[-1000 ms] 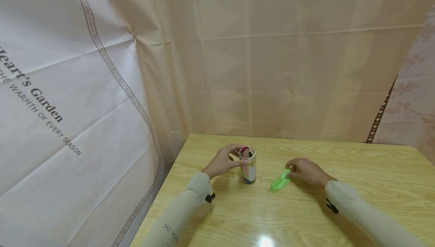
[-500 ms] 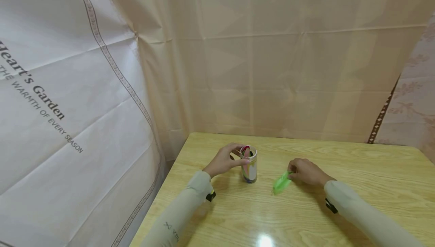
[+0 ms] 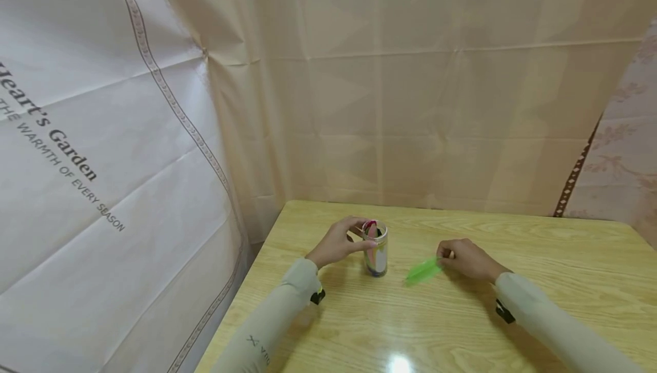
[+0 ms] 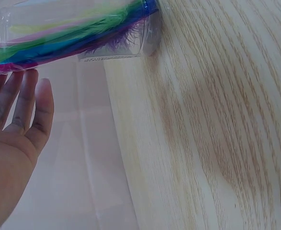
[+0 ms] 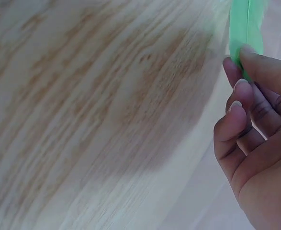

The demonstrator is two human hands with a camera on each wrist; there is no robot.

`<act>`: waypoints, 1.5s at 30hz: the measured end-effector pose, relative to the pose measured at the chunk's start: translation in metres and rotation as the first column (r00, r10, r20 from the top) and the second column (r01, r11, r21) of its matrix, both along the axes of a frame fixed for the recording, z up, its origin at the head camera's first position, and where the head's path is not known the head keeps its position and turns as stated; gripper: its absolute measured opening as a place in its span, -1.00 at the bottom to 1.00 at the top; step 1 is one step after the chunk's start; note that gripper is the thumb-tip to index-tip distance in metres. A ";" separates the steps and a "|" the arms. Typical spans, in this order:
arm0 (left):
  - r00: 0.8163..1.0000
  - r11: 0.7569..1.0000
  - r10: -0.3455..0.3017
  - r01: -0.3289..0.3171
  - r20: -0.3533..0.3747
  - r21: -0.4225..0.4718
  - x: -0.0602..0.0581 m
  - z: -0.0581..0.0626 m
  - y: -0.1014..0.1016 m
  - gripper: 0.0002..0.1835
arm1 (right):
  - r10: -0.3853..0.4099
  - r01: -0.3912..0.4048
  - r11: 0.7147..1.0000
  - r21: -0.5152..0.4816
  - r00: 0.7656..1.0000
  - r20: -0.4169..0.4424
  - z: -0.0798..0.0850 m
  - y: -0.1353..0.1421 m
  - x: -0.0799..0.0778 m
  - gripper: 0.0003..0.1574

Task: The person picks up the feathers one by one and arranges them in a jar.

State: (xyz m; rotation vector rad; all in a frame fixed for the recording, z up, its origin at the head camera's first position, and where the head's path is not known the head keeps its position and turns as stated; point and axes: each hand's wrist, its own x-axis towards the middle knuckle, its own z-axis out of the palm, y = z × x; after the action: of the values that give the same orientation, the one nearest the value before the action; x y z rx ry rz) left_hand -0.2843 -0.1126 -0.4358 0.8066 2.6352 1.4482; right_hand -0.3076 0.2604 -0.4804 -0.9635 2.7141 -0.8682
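Note:
A clear jar (image 3: 381, 260) stands upright on the table, with several coloured feathers (image 4: 83, 36) inside, green, blue, pink and yellow among them. My left hand (image 3: 336, 244) holds it near the rim, thumb on the near side and fingers round the far side. To the right of the jar, my right hand (image 3: 468, 259) pinches a bright green feather (image 3: 424, 272) by one end between thumb and index finger. The feather points left toward the jar, close over the tabletop. In the right wrist view, the other fingers (image 5: 231, 122) of that hand are loosely bent below the pinch.
The pale wooden table (image 3: 564, 259) reaches back to a beige hanging cloth (image 3: 410, 105). On the left hangs a white printed cloth (image 3: 102, 162). A dark band (image 3: 505, 311) shows under the right sleeve.
My right hand has moved slightly right with the green feather, whose free end has swung up and left. The left hand stays on the jar.

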 end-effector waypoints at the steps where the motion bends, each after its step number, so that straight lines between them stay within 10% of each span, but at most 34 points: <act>1: 1.000 1.000 0.000 0.000 0.002 0.002 0.000 0.000 0.000 -0.36 | 0.002 -0.002 1.000 -0.004 1.000 -0.003 0.001 0.000 0.000 -0.93; 45: 1.000 1.000 0.014 -0.014 0.013 0.001 0.000 -0.001 0.001 -0.34 | -0.178 0.169 0.959 -0.226 0.984 -0.021 0.043 0.013 0.008 -0.83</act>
State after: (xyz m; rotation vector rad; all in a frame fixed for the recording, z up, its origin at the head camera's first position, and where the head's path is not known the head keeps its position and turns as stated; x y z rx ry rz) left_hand -0.2839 -0.1118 -0.4368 0.7774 2.6361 1.4539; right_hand -0.2996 0.2735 -0.4375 -0.7953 2.8142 -1.2209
